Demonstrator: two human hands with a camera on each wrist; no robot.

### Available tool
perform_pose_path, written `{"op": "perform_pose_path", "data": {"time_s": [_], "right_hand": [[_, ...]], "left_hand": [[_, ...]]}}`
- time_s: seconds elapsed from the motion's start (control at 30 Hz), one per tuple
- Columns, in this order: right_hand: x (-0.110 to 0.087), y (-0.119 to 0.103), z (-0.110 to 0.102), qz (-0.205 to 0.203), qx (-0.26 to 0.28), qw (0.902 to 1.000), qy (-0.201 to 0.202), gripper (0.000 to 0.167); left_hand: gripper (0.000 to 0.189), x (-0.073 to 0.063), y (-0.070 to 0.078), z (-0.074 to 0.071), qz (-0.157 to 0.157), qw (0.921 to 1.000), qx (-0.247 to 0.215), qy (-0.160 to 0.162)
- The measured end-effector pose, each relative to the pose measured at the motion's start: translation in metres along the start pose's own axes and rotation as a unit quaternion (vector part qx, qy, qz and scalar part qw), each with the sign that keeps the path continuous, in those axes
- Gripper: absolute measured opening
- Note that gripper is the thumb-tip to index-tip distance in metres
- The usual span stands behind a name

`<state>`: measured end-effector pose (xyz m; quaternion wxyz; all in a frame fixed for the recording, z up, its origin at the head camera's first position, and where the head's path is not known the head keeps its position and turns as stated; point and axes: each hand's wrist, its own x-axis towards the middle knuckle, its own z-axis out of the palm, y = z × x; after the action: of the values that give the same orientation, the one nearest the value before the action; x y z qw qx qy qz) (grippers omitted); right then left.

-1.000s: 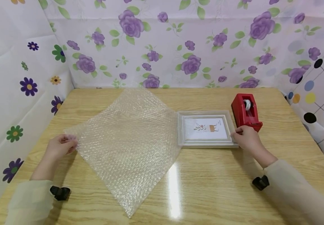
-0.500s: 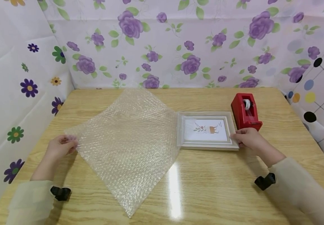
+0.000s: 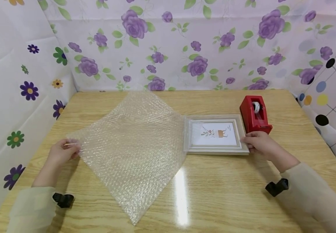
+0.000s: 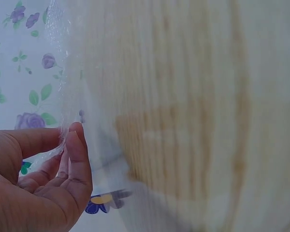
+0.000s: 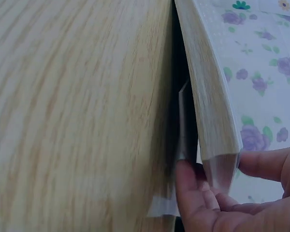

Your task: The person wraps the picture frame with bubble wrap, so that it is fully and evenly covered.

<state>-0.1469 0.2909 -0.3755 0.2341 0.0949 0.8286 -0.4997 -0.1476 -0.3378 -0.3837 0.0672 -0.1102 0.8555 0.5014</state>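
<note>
A clear sheet of bubble wrap lies spread with its corners pointing outward on the table. My left hand pinches its left corner between thumb and fingers; the left wrist view shows the thin film caught there. To the right is a pale picture frame with a plant drawing, its left side looking hazy under the wrap's right corner. My right hand holds the frame's near right corner, thumb on the face, fingers behind. In the right wrist view a gap shows under the frame's edge.
A red tape dispenser with a white roll stands just behind my right hand, close to the frame's right side. The wooden table ends at a flowered cloth at the back, with patterned cloths on both sides.
My right hand has changed its hold on the frame's corner, with the wrist shifting slightly right. The frame has moved slightly; my left hand and the bubble wrap stay put.
</note>
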Motion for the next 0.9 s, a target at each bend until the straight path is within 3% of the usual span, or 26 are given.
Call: {"op": "perform_pose_path", "data": {"time_s": [0.27, 0.63, 0.9], "right_hand": [[0.002, 0.01, -0.007, -0.005, 0.055, 0.9981, -0.026, 0.072], [-0.004, 0.012, -0.016, 0.011, 0.111, 0.9929, -0.042, 0.074], [-0.01, 0.012, -0.018, 0.003, 0.114, 0.9934, 0.007, 0.076]], "left_hand": [[0.044, 0.002, -0.001, 0.001, -0.007, 0.9999, 0.006, 0.006], [0.04, 0.003, 0.001, 0.002, -0.021, 0.9996, -0.016, 0.005], [0.038, 0.003, 0.001, 0.003, -0.03, 0.9987, -0.041, -0.002]]}}
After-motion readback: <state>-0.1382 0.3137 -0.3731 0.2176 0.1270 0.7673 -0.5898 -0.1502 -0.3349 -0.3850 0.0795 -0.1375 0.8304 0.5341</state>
